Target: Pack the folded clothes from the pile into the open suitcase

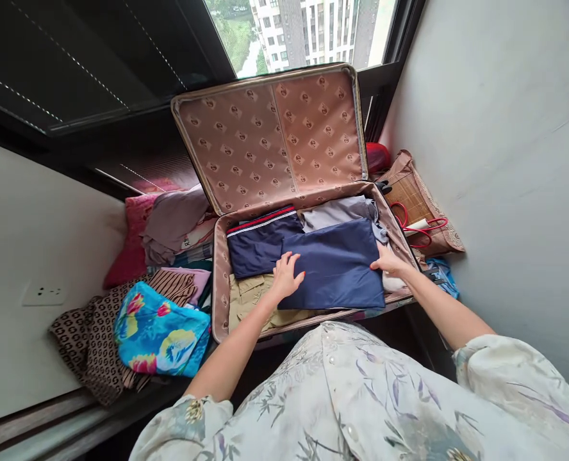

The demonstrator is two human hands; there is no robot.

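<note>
Beneath a tall window with apartment blocks outside, an open suitcase (221, 282) rests on a narrow ledge between pale walls, its patterned lid propped against the glass. Inside, a folded navy garment (335, 266) lies on top of other folded clothes. The left hand (287, 275) presses flat on its left edge, fingers spread; the right hand (387, 261) lies open on its right edge, gripping nothing. Pressing unevenly could likely skew the fold or rumple the khaki piece (250, 298) underneath. Loose clothes, including a bright floral cloth (159, 330), pile up left; a woven bag (416, 205) sits right.
</note>
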